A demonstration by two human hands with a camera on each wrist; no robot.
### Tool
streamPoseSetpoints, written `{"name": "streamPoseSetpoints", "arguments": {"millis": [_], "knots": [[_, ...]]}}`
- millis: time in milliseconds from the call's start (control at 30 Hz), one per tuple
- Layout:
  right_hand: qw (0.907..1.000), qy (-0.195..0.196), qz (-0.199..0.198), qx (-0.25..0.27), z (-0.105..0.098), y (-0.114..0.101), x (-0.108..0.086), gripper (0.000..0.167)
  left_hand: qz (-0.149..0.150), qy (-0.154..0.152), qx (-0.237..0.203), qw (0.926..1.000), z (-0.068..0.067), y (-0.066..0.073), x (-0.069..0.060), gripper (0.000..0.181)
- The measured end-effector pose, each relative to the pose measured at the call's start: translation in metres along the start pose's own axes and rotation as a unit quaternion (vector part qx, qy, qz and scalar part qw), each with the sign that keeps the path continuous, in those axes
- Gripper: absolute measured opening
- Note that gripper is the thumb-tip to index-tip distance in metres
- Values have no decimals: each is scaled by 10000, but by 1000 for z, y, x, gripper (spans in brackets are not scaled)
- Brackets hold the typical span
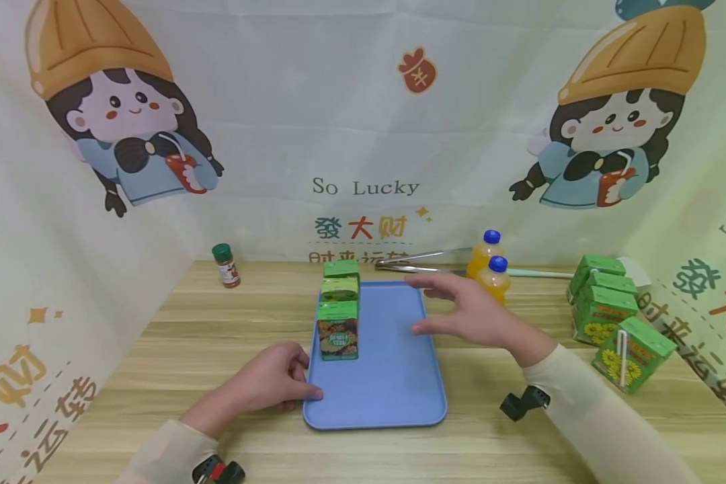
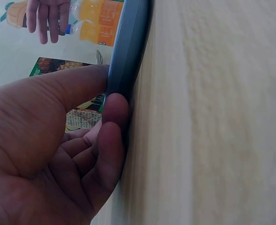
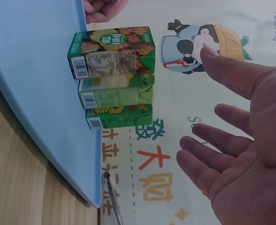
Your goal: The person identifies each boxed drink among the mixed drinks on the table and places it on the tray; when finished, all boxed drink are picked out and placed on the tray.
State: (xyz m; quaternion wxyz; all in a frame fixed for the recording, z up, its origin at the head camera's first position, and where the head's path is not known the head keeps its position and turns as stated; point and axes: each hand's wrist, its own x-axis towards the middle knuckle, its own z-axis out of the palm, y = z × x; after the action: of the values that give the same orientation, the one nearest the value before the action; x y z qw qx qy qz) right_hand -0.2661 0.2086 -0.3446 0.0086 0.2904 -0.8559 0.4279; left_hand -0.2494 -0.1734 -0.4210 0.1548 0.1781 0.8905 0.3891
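Note:
A blue tray (image 1: 393, 376) lies on the wooden table. Three green drink cartons stand in a row along its left side, the front carton (image 1: 338, 331) with a brown picture. My left hand (image 1: 273, 378) pinches the tray's left rim near the front corner; in the left wrist view the thumb (image 2: 81, 82) is on one side of the rim (image 2: 128, 47) and curled fingers on the other. Over the tray's right edge my right hand (image 1: 460, 309) hovers with spread fingers, holding nothing. The right wrist view shows its palm (image 3: 250, 187) facing the cartons (image 3: 112, 54), apart from them.
Two orange drink bottles (image 1: 495, 279) with blue caps stand behind the right hand. Metal tongs (image 1: 423, 256) lie at the back. Several green cartons (image 1: 634, 353) stand at the right. A green-capped spice jar (image 1: 226, 266) is at the back left. A printed cloth backs the table.

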Motion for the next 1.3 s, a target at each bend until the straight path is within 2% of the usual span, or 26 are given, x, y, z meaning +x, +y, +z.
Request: {"name": "streamPoseSetpoints", "arguments": {"millis": [167,333,600,900,1300], "knots": [[9997,193,-144,-48,-12,5,-12,74,-12,-3,-7,10000,0,1,1,56],[9983,357,-253,-397,-24,11,-21,71,-29,11,1,10000,1,-1,1,57],[9967,506,177,-604,-43,9,-43,69,18,-5,27,10000,0,-3,1,56],[9923,676,486,-913,-61,11,-61,70,-24,-4,-21,10000,-1,0,-1,55],[9838,1121,487,-1312,-81,17,-77,72,-33,9,13,10000,-1,0,-2,57]]}}
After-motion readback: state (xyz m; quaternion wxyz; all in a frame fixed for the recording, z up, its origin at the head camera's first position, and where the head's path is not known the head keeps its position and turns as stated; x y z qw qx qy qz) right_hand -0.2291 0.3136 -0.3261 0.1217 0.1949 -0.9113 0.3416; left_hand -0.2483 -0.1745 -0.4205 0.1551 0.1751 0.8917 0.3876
